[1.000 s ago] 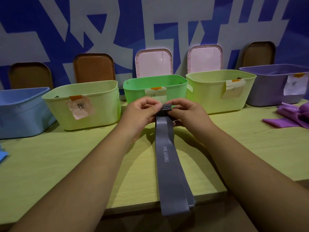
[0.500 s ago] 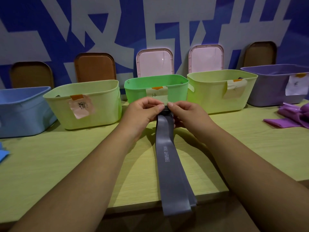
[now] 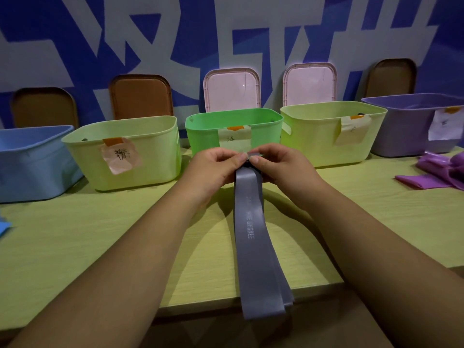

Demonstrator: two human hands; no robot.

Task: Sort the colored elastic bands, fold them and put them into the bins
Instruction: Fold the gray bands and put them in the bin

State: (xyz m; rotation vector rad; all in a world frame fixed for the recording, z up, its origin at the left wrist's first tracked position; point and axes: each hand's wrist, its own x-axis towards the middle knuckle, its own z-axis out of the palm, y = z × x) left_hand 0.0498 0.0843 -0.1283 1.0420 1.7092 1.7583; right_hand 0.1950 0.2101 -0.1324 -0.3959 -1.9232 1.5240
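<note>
Head view: both hands pinch grey band [image 3: 253, 232] (far end).

Dim, cool indoor light from overhead. Soft shadows on the table [image 3: 75, 247] under the arms [image 3: 150, 247]. Tiny glare dot on the pink lid [image 3: 232, 91]. Wide-angle bowing and dark corners. Print on the grey band [image 3: 251, 247] is blurred.

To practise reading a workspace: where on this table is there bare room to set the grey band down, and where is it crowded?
Bare table: left of the left hand, in front of the left pale green bin, and right of the right hand, before the purple bands. Crowded: the bin row behind, the grey band mid-table.
</note>
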